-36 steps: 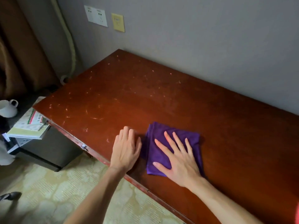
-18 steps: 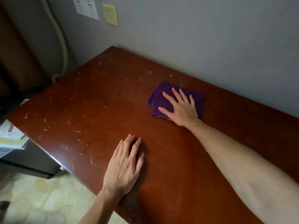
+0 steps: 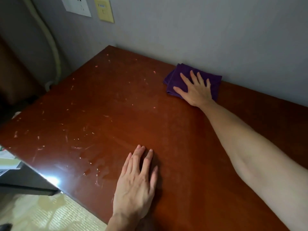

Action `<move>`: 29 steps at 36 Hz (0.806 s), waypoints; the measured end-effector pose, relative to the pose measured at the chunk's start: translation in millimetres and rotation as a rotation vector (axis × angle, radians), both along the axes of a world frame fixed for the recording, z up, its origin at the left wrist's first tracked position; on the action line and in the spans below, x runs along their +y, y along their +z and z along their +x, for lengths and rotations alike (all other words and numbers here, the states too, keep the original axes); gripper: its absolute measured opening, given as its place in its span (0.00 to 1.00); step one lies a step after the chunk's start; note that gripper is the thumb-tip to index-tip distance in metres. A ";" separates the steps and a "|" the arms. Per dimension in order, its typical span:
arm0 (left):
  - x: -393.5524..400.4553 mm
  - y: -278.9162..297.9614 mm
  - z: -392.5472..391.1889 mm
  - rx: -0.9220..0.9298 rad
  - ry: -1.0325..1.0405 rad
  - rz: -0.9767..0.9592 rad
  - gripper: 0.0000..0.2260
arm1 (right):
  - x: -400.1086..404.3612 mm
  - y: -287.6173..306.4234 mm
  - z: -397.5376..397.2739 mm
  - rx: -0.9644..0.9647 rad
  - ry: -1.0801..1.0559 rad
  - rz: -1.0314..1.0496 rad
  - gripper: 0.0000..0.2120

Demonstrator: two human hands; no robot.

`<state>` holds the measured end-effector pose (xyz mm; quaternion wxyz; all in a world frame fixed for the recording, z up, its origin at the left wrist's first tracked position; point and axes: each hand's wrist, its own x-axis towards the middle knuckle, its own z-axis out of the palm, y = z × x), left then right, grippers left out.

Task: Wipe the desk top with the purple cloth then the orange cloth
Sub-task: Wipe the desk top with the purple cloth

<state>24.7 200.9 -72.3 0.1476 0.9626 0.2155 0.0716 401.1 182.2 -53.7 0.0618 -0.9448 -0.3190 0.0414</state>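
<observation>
Head view: purple cloth (image 3: 176, 79) under right hand (image 3: 196, 90), left hand (image 3: 135, 185) well apart.

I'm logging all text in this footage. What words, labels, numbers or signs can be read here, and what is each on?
None can be read.
Yellow wall plate: a small blue mark, too blurred to read.
White outlet panel: only socket holes, no lettering visible.
Papers beside the desk's left edge: red and green print, too small and cut off to read.
Purple cloth and desk top: no text.
</observation>
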 end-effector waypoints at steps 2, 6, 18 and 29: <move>0.2 0.1 0.9 -0.007 -0.002 0.002 0.23 | -3.2 -0.7 -11.3 -0.007 0.002 -0.010 0.39; -0.1 -0.1 1.2 -0.011 -0.006 -0.017 0.23 | -22.2 -1.4 -48.9 -0.022 0.006 -0.023 0.38; 92.4 31.8 -10.2 -0.011 -0.290 -0.150 0.16 | -72.6 -6.1 -296.5 -0.046 -0.195 -0.006 0.38; 177.2 32.3 35.5 0.231 -0.619 0.028 0.28 | -28.8 -11.5 -456.9 -0.029 -0.382 0.022 0.39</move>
